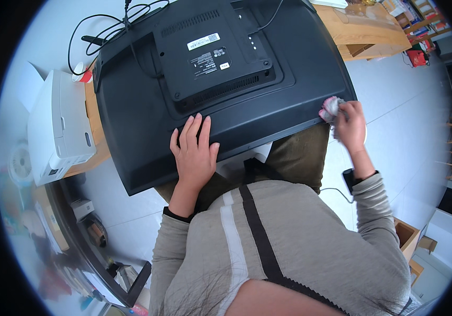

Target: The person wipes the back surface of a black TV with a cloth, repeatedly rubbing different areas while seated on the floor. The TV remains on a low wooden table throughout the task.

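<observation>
A black TCL flat-screen television (245, 104) lies with its back panel facing up, its near edge over my lap. My left hand (195, 152) rests flat on the lower back casing with fingers spread, holding nothing. In my right hand (351, 124) is a bunched grey and pink cloth (331, 109), pressed at the near right corner of the casing. Part of the cloth hangs blurred below my fingers. A raised housing (214, 59) with vents, screws and printed labels stands out from the middle of the back. A black cable (133, 47) runs from it to a loose coil.
To the left, a white printer (66, 130) stands on a wooden surface beside a red and white paper cup (82, 73). A wooden desk (364, 27) is at the far right. Below left is a dark-edged table (80, 252) with papers. A thin cable (338, 192) crosses the tiled floor.
</observation>
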`<action>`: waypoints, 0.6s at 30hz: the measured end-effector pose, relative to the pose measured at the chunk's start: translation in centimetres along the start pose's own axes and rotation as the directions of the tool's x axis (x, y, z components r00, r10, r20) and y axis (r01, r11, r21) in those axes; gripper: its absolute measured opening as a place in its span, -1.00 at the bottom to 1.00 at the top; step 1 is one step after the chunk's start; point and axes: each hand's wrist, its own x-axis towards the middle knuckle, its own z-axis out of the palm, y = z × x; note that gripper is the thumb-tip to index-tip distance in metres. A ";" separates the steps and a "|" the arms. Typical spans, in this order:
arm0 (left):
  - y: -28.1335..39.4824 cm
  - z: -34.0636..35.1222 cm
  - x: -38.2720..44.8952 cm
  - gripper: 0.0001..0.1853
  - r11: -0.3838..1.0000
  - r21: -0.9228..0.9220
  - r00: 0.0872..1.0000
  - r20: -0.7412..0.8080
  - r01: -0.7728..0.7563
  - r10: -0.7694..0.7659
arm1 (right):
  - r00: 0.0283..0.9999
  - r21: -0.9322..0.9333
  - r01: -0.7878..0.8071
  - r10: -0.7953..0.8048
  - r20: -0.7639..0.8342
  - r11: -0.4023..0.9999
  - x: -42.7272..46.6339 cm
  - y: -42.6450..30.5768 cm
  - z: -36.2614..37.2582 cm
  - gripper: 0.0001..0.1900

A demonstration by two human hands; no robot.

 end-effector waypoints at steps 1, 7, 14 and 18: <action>0.0 0.0 0.0 -0.34 1.000 -0.003 1.000 0.003 0.003 -0.003 | 0.992 0.018 0.111 -0.110 -0.054 0.994 -0.5 -1.4 0.9 -0.84; 0.1 -0.2 0.0 -0.31 1.000 0.005 1.000 0.025 -0.011 0.011 | 0.758 0.281 0.605 -0.647 0.083 0.745 -4.3 -11.8 4.6 -0.70; -0.1 -0.4 0.0 -0.31 1.000 -0.009 0.999 0.047 -0.025 0.026 | 0.909 0.103 0.415 -0.406 -0.096 0.904 -0.8 -4.7 3.9 -0.66; -0.1 -0.2 -0.1 -0.30 1.000 -0.003 0.998 0.052 -0.024 0.025 | 0.976 0.126 0.041 -0.013 -0.216 0.991 4.1 3.4 1.3 -0.70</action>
